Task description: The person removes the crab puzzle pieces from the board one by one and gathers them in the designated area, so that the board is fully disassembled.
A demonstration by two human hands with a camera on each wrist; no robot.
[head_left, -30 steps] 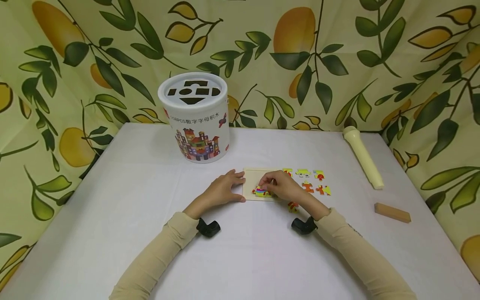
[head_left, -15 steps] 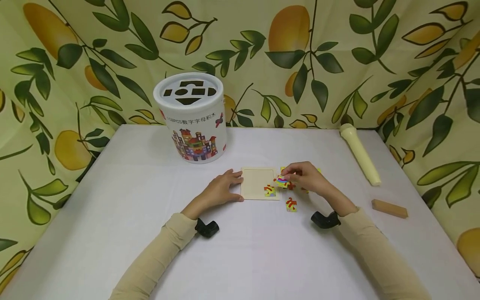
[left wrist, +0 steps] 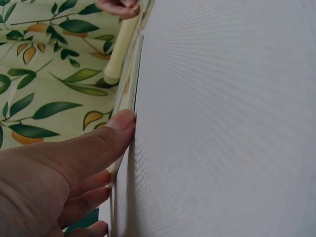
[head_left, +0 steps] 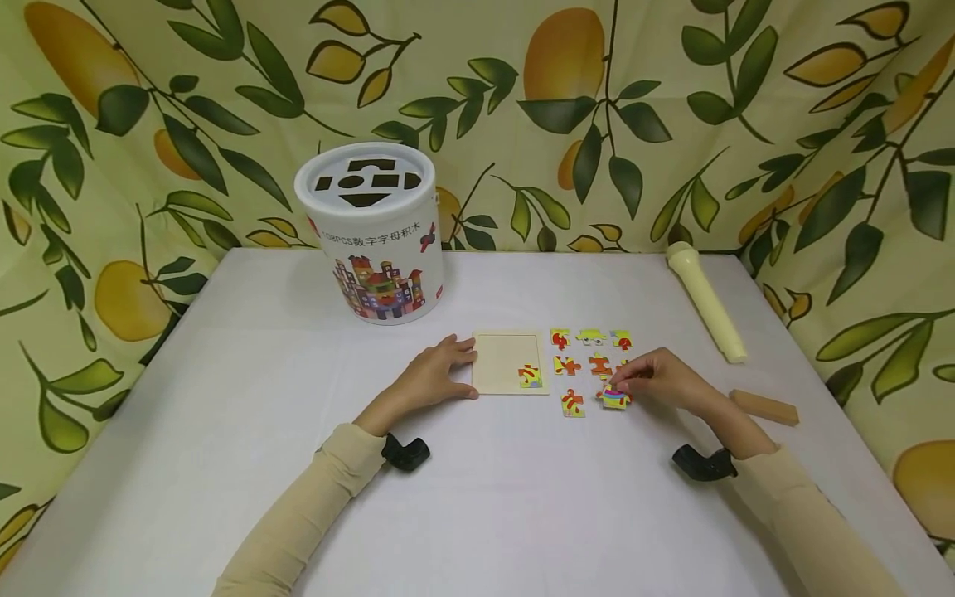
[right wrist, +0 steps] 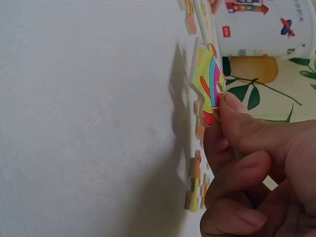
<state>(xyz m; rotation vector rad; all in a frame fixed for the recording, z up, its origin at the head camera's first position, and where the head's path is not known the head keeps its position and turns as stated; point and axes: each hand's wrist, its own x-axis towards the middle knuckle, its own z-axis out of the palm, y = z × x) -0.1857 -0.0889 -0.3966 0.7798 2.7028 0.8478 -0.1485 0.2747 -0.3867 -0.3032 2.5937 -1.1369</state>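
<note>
My left hand (head_left: 433, 377) touches the left edge of a shallow wooden puzzle tray (head_left: 496, 356) with thumb and fingertips. In the left wrist view, the thumb (left wrist: 98, 143) lies straight against that edge. One puzzle piece (head_left: 530, 376), yellow and red, lies in the tray's lower right corner. Right of the tray, my right hand (head_left: 664, 380) pinches a yellow puzzle piece with rainbow stripes (right wrist: 210, 84) between thumb and finger. Several other pieces, such as a red and yellow one (head_left: 573, 404), lie on the table nearby; the right hand partly hides some.
A white block bucket (head_left: 376, 240) with shaped holes in its lid stands at the back left. A pale yellow stick (head_left: 705, 303) and a wooden block (head_left: 763, 407) lie on the right. Patterned curtain (head_left: 477, 124) surrounds the white-covered table (head_left: 477, 506).
My right hand has carried the striped piece from over the tray to the right, past the loose pieces. The left hand has stayed at the tray's edge. The head view has shifted slightly.
</note>
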